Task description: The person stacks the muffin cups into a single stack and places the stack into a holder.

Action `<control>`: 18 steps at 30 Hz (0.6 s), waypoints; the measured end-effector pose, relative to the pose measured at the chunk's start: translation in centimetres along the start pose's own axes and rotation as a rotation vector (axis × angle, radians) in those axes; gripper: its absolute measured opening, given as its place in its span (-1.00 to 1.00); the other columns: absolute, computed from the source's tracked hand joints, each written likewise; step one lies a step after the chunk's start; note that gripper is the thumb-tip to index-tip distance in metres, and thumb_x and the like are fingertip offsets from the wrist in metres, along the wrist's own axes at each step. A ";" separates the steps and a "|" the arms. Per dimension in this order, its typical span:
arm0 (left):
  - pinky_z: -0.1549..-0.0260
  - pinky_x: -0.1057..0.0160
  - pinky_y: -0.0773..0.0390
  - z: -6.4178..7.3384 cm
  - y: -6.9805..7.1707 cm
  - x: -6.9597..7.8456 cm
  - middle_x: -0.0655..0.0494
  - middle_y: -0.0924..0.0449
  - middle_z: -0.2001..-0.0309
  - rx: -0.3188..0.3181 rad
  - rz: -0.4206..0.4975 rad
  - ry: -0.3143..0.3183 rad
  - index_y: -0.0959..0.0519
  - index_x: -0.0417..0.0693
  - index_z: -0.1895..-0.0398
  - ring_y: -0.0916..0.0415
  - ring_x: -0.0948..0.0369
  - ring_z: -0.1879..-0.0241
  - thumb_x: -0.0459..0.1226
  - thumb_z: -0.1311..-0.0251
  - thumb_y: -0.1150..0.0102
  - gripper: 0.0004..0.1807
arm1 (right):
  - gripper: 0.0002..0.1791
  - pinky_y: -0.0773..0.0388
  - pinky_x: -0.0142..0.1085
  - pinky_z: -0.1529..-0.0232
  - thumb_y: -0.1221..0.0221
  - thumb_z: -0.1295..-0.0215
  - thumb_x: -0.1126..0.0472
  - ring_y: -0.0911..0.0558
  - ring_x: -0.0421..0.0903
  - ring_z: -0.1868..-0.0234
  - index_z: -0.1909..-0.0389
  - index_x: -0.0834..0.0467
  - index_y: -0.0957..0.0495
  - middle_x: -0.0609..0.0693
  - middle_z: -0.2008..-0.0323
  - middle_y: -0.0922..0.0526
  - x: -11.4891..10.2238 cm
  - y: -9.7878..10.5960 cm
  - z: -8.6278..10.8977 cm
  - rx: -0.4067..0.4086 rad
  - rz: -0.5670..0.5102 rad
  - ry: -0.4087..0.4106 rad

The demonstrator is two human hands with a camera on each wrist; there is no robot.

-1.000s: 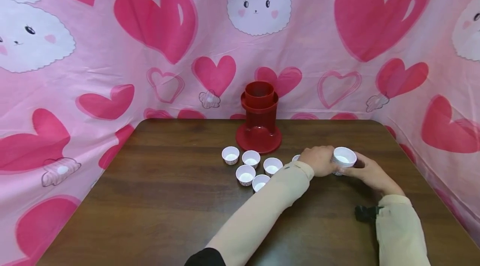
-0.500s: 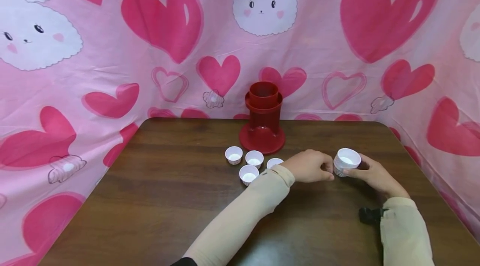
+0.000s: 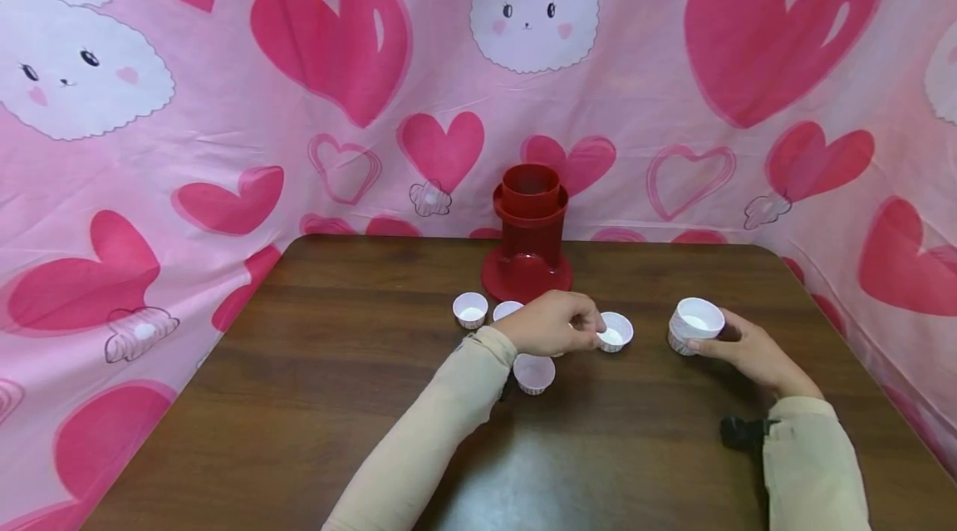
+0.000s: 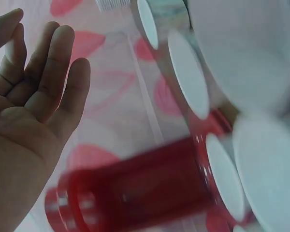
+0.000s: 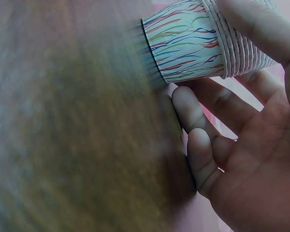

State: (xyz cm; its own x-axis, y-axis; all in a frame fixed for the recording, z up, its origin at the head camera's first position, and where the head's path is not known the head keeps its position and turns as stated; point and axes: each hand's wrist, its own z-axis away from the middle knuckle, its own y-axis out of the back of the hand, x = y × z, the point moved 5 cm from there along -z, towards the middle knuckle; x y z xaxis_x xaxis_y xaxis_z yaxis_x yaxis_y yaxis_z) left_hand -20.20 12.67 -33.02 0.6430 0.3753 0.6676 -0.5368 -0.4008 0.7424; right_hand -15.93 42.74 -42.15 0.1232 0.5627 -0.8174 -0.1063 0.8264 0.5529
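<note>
My right hand [image 3: 758, 352] grips a stack of white paper baking cups [image 3: 695, 323] at the right of the table. Up close in the right wrist view, the stack [image 5: 188, 43] shows coloured wavy lines and several nested rims, with the thumb over it and fingers beneath. My left hand [image 3: 549, 323] reaches in from the left, its thumb and forefinger right at the near side of a single baking cup [image 3: 616, 333]. In the left wrist view nothing shows between the left fingers [image 4: 63, 53]. Other loose cups [image 3: 470, 311] stand around the left hand, some partly hidden by it.
A red cylinder stand [image 3: 529, 240] with a round base stands behind the cups. The brown wooden table [image 3: 299, 406] ends at a pink heart-patterned cloth [image 3: 336, 32] at the back and sides. A black strap piece [image 3: 740, 433] sits at the right wrist.
My left hand has come away from the stack at the right and moved left to the loose cups. The right hand keeps hold of the stack. The head view has shifted slightly.
</note>
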 end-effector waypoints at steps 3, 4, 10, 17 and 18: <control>0.26 0.41 -0.52 1.3 1.5 -1.3 0.26 -0.67 0.16 0.041 0.036 0.032 -0.60 0.01 0.39 -0.50 0.39 0.21 -0.31 -0.30 -0.27 -0.90 | -0.07 -0.11 0.46 -0.20 -0.29 -0.38 -0.01 -0.21 0.47 -0.32 -0.52 0.36 -0.05 0.50 -0.35 -0.23 0.1 0.0 0.0 -0.003 -0.017 -0.007; 0.24 0.40 -0.52 1.7 2.0 -1.8 0.25 -0.68 0.15 0.062 0.043 0.045 -0.59 0.02 0.40 -0.51 0.38 0.20 -0.31 -0.30 -0.27 -0.89 | -0.07 -0.11 0.46 -0.21 -0.29 -0.37 -0.01 -0.21 0.46 -0.31 -0.52 0.36 -0.05 0.50 -0.35 -0.24 0.1 0.0 0.0 -0.001 -0.022 -0.007; 0.26 0.31 -0.54 4.1 5.4 -5.6 0.21 -0.66 0.25 0.232 0.052 0.126 -0.55 0.00 0.45 -0.53 0.25 0.23 -0.34 -0.24 -0.27 -0.87 | -0.10 -0.14 0.44 -0.20 -0.30 -0.37 0.00 -0.26 0.44 -0.29 -0.50 0.38 -0.09 0.49 -0.32 -0.29 -0.2 -0.1 0.0 0.017 -0.016 0.007; 0.19 0.21 -0.54 6.9 7.3 -9.3 0.16 -0.64 0.28 0.375 0.144 0.215 -0.47 -0.02 0.47 -0.53 0.17 0.20 -0.26 -0.28 -0.32 -0.77 | -0.11 -0.14 0.45 -0.20 -0.29 -0.37 0.00 -0.27 0.44 -0.28 -0.48 0.39 -0.10 0.50 -0.30 -0.30 -0.4 -0.2 0.1 0.018 -0.010 0.017; 0.18 0.19 -0.53 7.2 7.4 -9.7 0.16 -0.63 0.29 0.385 0.142 0.225 -0.48 0.00 0.45 -0.52 0.17 0.20 -0.23 -0.29 -0.34 -0.77 | -0.11 -0.14 0.44 -0.20 -0.29 -0.37 0.00 -0.27 0.43 -0.28 -0.48 0.40 -0.10 0.50 -0.30 -0.30 -0.4 -0.2 0.1 0.018 -0.010 0.017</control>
State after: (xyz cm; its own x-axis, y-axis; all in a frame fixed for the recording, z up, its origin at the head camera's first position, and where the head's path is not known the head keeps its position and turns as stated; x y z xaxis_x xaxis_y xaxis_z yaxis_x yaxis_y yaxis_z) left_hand -26.47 0.04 -34.37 0.4203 0.4496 0.7882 -0.3418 -0.7262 0.5965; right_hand -15.86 42.36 -41.94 0.1069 0.5544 -0.8253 -0.0874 0.8321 0.5477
